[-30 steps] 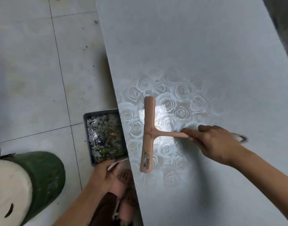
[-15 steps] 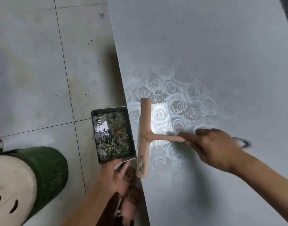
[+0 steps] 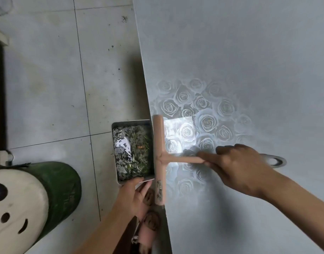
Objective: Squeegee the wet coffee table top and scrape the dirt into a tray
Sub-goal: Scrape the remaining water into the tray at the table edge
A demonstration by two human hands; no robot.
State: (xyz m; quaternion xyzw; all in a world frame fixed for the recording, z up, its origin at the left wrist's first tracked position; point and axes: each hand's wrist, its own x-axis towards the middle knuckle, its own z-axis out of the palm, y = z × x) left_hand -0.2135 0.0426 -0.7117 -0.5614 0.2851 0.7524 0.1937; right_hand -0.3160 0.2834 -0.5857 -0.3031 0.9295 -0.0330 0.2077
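From my end a good part of the squeegee [image 3: 159,140] is covered. The right hand [image 3: 238,167] is wrapped round its handle with the forefinger laid along the shaft, and only a grey loop [image 3: 265,158] pokes out on the right. The left hand [image 3: 133,195] grips the near edge of the tray [image 3: 131,122], thumb over the rim, the other fingers hidden underneath. I cannot tell whether the tray touches the table.

The pink blade lies along the left edge of the table top [image 3: 249,52], just beside the tray's right rim. The dirt [image 3: 139,162] in the tray is wet and dark under glare — its bits are hard to make out.

The top is grey, with a rose pattern showing where light strikes. To its left is a pale tiled floor [image 3: 47,79] with dark specks, and a green stool [image 3: 62,186] with a panda face, cut off at the near left. Sandalled feet [image 3: 152,222] show beside the table edge.
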